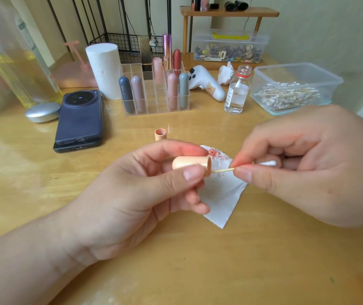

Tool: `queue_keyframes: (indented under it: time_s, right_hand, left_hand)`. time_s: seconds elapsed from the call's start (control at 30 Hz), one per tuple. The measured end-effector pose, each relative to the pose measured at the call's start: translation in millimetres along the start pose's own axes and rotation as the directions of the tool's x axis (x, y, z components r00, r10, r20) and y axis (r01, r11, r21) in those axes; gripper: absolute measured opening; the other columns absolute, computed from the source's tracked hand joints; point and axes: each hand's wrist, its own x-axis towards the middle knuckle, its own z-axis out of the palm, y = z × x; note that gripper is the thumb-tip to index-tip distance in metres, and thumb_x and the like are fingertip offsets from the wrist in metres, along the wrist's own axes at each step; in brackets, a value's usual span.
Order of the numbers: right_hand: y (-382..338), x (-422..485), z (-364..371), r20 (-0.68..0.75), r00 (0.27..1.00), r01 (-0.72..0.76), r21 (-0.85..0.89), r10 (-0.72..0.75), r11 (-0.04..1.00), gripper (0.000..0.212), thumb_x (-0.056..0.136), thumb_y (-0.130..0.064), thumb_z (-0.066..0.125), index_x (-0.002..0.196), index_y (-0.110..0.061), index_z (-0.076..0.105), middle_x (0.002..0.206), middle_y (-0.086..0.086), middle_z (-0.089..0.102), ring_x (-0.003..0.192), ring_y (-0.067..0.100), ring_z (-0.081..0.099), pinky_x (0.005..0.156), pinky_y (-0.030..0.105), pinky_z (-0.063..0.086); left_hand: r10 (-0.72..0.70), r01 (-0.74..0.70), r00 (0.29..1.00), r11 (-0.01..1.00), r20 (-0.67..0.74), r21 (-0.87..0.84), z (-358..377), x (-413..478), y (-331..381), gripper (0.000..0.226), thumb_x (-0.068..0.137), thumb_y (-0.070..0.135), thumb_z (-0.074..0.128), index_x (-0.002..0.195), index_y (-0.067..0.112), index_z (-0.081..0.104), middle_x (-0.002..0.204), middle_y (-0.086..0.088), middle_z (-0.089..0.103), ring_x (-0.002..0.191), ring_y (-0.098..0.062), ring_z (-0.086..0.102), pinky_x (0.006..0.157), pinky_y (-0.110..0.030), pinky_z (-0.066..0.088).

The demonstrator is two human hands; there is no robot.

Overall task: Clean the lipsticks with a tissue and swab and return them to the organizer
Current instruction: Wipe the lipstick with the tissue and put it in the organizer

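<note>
Swab (pixel 222 170) end unseen inside cap (pixel 189 163)

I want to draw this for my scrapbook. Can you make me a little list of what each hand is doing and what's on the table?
Left hand: holds a peach lipstick cap, open end facing the swab
Right hand: pinches a cotton swab by its stick; one end goes into the cap
Under the hands: a tissue with red smears
On the table: a small peach lipstick piece, standing alone
Organizer: clear, several lipsticks upright in it
Nearby: an open bottle of clear liquid, a tub of swabs
</note>
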Motion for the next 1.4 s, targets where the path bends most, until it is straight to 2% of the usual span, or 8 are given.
queue_keyframes:
  time_s: [0.13, 0.47, 0.67, 0.83, 0.97, 1.13, 1.3, 1.4]
  right_hand:
    - [-1, 1, 0, -0.015, 1.000, 0.002, 0.111, 0.000, 0.994, 0.004, 0.082, -0.022, 0.072, 0.084, -0.026, 0.072, 0.061, 0.013, 0.064, 0.052, 0.034, 0.055, 0.045, 0.044, 0.043]
    - [0, 3, 2, -0.037, 0.999, -0.039, -0.037, 0.038, 0.999, 0.004, 0.082, -0.025, 0.071, 0.079, -0.023, 0.070, 0.053, 0.006, 0.057, 0.044, 0.022, 0.046, 0.040, 0.029, 0.036]
    - [-2, 2, 1, 0.053, 0.998, -0.038, 0.105, 0.033, 0.994, 0.002, 0.083, -0.023, 0.071, 0.081, -0.023, 0.071, 0.055, 0.007, 0.056, 0.046, 0.024, 0.046, 0.043, 0.027, 0.036]
    - [-3, 4, 5, -0.015, 1.000, -0.013, -0.004, 0.013, 1.000, 0.006, 0.084, -0.022, 0.070, 0.079, -0.022, 0.071, 0.063, -0.002, 0.065, 0.047, 0.017, 0.051, 0.044, 0.021, 0.038]
    - [0, 5, 6, 0.010, 0.995, -0.096, -0.040, 0.096, 0.995, 0.008, 0.082, -0.031, 0.067, 0.078, -0.024, 0.068, 0.057, 0.003, 0.062, 0.046, 0.020, 0.049, 0.044, 0.032, 0.040]
    - [-3, 5, 5, 0.107, 0.990, -0.104, 0.075, 0.096, 0.992, 0.007, 0.081, -0.026, 0.068, 0.075, -0.022, 0.068, 0.049, -0.001, 0.054, 0.040, 0.011, 0.044, 0.043, 0.015, 0.034]
    - [-2, 7, 6, 0.109, 0.991, -0.097, 0.148, 0.081, 0.984, 0.007, 0.084, -0.022, 0.067, 0.077, -0.022, 0.068, 0.050, -0.005, 0.054, 0.042, 0.015, 0.046, 0.042, 0.025, 0.037]
    - [0, 7, 8, 0.085, 0.991, -0.110, 0.081, 0.103, 0.991, 0.008, 0.083, -0.024, 0.066, 0.075, -0.022, 0.068, 0.051, -0.011, 0.055, 0.044, 0.007, 0.046, 0.045, 0.017, 0.036]
  left_hand:
    - [-0.009, 0.008, 1.000, 1.000, 0.012, 0.011, -2, 0, -1, 0.024, 0.071, 0.006, 0.070, 0.095, 0.006, 0.075, 0.072, -0.011, 0.063, 0.057, -0.018, 0.061, 0.065, -0.033, 0.059]
    - [0.022, -0.021, 0.999, 0.998, -0.030, 0.052, -4, 1, -1, 0.026, 0.073, 0.010, 0.069, 0.093, -0.006, 0.072, 0.073, -0.012, 0.061, 0.058, -0.019, 0.058, 0.064, -0.032, 0.057]
    - [0.053, -0.052, 0.999, 0.991, -0.001, 0.122, -7, 1, -5, 0.017, 0.078, 0.008, 0.077, 0.094, 0.001, 0.074, 0.070, -0.011, 0.061, 0.061, -0.019, 0.060, 0.068, -0.033, 0.058]
    - [0.040, -0.039, 0.999, 0.986, 0.001, 0.164, -9, 1, -6, 0.019, 0.075, 0.010, 0.079, 0.093, 0.004, 0.075, 0.073, -0.009, 0.063, 0.061, -0.019, 0.060, 0.068, -0.033, 0.058]
    - [0.071, -0.071, 0.997, 0.983, 0.003, 0.169, -11, 1, -5, 0.019, 0.074, 0.011, 0.080, 0.092, 0.006, 0.076, 0.072, -0.008, 0.062, 0.061, -0.018, 0.061, 0.069, -0.033, 0.057]
    - [0.124, -0.119, 0.992, 0.967, -0.008, 0.226, -14, 1, -6, 0.026, 0.075, 0.024, 0.080, 0.096, 0.008, 0.076, 0.071, -0.010, 0.065, 0.064, -0.021, 0.067, 0.077, -0.042, 0.059]
    - [0.101, -0.093, 0.995, 0.958, -0.014, 0.270, -14, 1, -8, 0.022, 0.076, 0.021, 0.077, 0.095, 0.010, 0.076, 0.072, -0.011, 0.067, 0.065, -0.024, 0.068, 0.074, -0.036, 0.059]
    - [0.099, -0.089, 0.995, 0.958, -0.020, 0.272, -14, 0, -8, 0.022, 0.074, 0.022, 0.077, 0.093, 0.011, 0.076, 0.072, -0.010, 0.068, 0.066, -0.024, 0.069, 0.073, -0.032, 0.058]
